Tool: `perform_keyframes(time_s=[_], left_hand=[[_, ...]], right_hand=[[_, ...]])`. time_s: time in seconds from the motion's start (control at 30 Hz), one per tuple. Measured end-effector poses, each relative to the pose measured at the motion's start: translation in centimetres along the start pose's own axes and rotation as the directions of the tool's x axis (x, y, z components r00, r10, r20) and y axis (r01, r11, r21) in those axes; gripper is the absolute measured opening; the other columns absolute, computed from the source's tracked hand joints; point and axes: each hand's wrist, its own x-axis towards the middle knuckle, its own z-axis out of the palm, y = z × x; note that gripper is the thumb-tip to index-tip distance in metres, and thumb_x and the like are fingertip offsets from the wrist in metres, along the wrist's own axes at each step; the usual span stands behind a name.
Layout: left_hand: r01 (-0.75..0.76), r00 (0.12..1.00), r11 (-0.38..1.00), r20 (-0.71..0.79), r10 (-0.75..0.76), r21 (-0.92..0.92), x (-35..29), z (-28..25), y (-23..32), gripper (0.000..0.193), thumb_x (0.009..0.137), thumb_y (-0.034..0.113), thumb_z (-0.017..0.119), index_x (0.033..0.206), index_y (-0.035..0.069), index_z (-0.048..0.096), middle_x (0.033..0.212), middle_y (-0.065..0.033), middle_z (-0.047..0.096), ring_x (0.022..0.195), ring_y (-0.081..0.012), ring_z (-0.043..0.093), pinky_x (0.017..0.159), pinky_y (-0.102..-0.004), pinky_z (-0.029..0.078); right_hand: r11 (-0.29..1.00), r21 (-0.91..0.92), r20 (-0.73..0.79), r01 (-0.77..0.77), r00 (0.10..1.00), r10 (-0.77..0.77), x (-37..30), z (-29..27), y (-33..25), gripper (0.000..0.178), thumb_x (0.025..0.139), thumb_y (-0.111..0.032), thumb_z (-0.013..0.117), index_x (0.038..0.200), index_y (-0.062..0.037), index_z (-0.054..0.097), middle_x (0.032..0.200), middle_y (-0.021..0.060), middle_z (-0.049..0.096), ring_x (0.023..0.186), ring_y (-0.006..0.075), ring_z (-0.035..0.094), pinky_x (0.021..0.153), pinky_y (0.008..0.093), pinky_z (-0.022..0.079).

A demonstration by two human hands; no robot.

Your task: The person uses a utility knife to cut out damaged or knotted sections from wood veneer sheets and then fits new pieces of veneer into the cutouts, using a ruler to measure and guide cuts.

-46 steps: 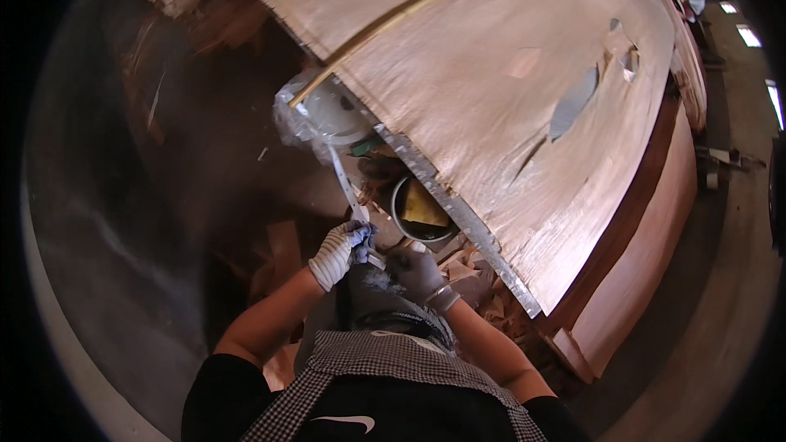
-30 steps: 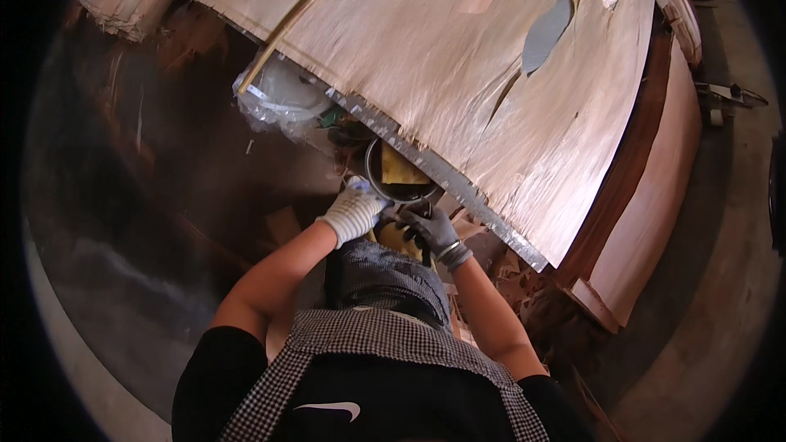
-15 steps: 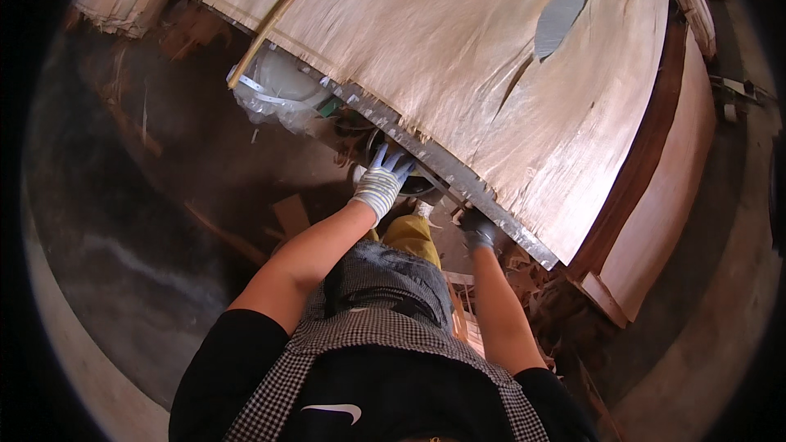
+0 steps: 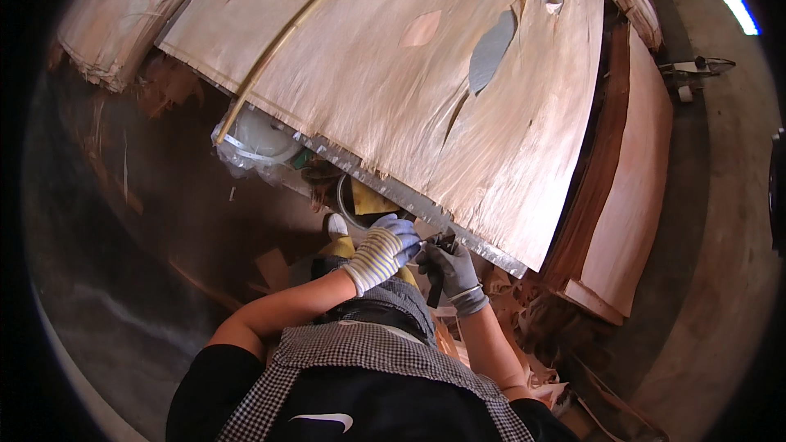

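Both gloved hands meet at the near edge of the veneer stack.

I see my left hand (image 4: 391, 243), in a striped-cuff glove, curled shut around a thin pale tool (image 4: 420, 243) whose tip touches the right hand (image 4: 449, 266). That dark-gloved hand is closed on a small dark handle (image 4: 435, 285), just under the veneer sheet (image 4: 426, 90). A bucket (image 4: 354, 200) sits tucked beneath the edge, a plastic-wrapped white tub (image 4: 258, 141) beside it.
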Motion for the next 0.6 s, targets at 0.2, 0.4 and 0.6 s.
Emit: perform_keyframes(time_s=[0.2,0.4,0.6], left_hand=[[0.343,0.939,0.880,0.077,-0.336,-0.328,2.9,-3.4,2.5,0.013,0.082,0.013,0.059,0.083,0.001,0.063,0.077,-0.0142,0.061,0.074,-0.0318,0.058,0.071,-0.0387,0.046],[0.166,0.986,0.981,0.001,-0.167,-0.102,5.4,-2.7,3.5,0.022,0.082,0.025,0.062,0.081,0.003,0.063,0.074,-0.0151,0.060,0.071,-0.0342,0.057,0.067,-0.0419,0.044],[-0.062,0.967,0.993,0.252,0.034,0.105,7.2,-2.8,1.9,0.022,0.079,0.029,0.061,0.074,0.009,0.066,0.070,-0.0088,0.061,0.073,-0.0262,0.058,0.072,-0.0402,0.045]], right_hand=[[0.938,0.275,-0.142,0.212,0.974,-0.179,-1.1,0.5,-3.9,0.026,0.087,-0.007,0.053,0.113,-0.0036,0.053,0.083,0.0082,0.066,0.062,0.0144,0.061,0.049,0.0221,0.046],[0.947,0.249,-0.047,0.200,0.980,-0.195,0.5,0.2,-3.5,0.030,0.089,-0.018,0.059,0.115,-0.0037,0.056,0.098,0.0054,0.062,0.068,0.0100,0.054,0.046,0.0199,0.039],[0.788,0.598,-0.006,0.147,0.984,-0.178,6.5,-7.6,-10.0,0.010,0.091,-0.020,0.056,0.095,-0.0124,0.054,0.073,-0.0006,0.055,0.057,0.0109,0.052,0.041,0.0224,0.038]])
